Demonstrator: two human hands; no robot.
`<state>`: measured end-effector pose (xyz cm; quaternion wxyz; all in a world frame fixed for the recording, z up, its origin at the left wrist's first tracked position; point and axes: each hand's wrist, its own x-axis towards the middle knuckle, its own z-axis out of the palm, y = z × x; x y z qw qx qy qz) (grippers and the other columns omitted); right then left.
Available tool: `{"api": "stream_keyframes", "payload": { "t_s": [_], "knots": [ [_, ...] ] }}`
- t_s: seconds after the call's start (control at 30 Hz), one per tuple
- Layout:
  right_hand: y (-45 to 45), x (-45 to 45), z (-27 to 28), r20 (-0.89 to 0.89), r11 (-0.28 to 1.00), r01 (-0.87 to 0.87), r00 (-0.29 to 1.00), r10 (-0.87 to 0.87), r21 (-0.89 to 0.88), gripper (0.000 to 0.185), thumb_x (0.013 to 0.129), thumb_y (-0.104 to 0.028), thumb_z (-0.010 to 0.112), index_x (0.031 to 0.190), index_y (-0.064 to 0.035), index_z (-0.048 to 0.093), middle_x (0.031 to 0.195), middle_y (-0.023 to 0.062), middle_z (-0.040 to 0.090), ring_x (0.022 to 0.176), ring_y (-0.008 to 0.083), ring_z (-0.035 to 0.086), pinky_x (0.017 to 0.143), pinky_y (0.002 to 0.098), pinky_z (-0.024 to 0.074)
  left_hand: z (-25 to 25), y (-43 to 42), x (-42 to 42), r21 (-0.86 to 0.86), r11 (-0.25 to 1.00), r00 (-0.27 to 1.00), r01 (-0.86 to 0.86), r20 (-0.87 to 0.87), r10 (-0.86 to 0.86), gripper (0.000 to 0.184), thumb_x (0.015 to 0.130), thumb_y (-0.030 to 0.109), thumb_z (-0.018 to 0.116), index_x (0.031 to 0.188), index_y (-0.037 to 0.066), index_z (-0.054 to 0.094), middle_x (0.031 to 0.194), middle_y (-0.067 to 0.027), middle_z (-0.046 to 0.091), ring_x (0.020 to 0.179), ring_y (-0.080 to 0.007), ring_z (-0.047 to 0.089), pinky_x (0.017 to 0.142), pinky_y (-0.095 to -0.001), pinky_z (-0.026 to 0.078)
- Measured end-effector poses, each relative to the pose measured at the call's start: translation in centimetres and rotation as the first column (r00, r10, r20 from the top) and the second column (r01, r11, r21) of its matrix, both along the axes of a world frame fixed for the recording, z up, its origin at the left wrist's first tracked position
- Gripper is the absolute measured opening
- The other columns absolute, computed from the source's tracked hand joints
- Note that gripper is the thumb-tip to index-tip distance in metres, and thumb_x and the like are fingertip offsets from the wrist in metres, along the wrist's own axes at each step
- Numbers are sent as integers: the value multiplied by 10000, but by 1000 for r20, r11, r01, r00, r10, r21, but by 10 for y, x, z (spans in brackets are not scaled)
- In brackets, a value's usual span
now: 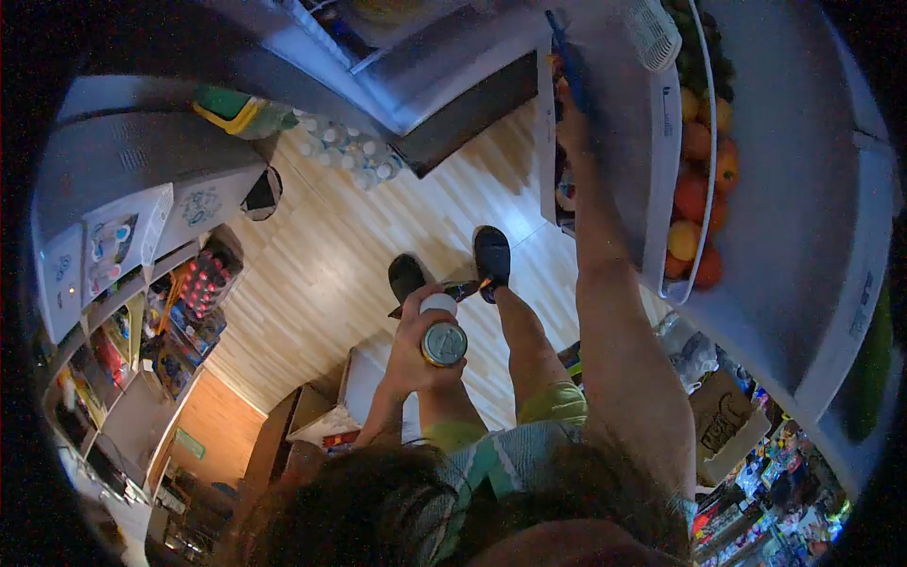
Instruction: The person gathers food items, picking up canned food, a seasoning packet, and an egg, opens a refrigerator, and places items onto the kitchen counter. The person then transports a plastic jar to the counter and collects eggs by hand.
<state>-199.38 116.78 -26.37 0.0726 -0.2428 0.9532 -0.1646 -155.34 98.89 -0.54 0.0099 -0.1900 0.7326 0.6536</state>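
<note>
My left hand [411,345] is closed around a can [444,344], whose round metal top faces up. A white round lid or cap [438,303] shows beside the can in the same grip. Something dark and shiny, perhaps a packet [461,290], sticks out past the fingers. My right arm is stretched far forward, and my right hand [567,118] is at a white-edged shelf bin [547,142], next to a long dark blue object [563,52]. Its fingers are too dark and hidden to make out.
Orange and yellow fruit [694,198] lies behind a white rail at the right. Bottles [350,151] stand on the floor at upper left. A cardboard box [727,430] and colorful packets are at lower right, stocked shelves [142,331] at left.
</note>
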Motion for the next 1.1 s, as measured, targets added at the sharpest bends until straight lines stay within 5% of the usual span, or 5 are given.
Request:
{"api": "stream_keyframes", "payload": {
  "t_s": [0.13,0.3,0.47,0.93,1.1],
  "knots": [
    [18,-36,7,-408,960,30,901,-147,-279,526,837,-185,510,1312,19,414,1386,305,333,1281,372,375,1038,446,326,0,-3,1,33,999,999,9,43,-11,515,454,101,797,925,82,590,1234,-184,455,1116,-373,502,903,-443,431],
    [14,3,24,-377,912,170,870,-317,-373,573,760,-200,648,1239,43,450,1282,283,443,1197,383,450,978,451,393,-11,-2,-1,47,999,999,9,38,-10,526,445,104,800,926,86,589,1235,-186,456,1119,-373,499,905,-444,429],
    [-27,62,88,-38,890,292,954,-298,350,479,690,-190,727,1089,-15,528,1047,237,563,996,354,568,862,458,465,-10,-3,-7,44,999,999,15,40,-17,542,440,105,800,937,84,585,1238,-195,458,1120,-378,497,909,-448,427],
    [63,-33,-34,-680,942,294,725,-107,165,267,803,-196,610,1022,-45,579,996,177,596,924,356,585,813,458,467,-14,-10,-6,39,999,998,32,56,-35,534,431,92,793,923,76,586,1232,-199,459,1123,-377,494,910,-447,423],
    [52,-24,6,-310,891,390,898,-312,233,352,793,-228,619,1081,-31,574,1032,195,598,972,351,580,855,465,452,-19,-13,-2,48,998,998,40,54,-43,525,438,97,793,919,78,583,1226,-198,460,1134,-379,485,916,-446,419]
  ]
}}
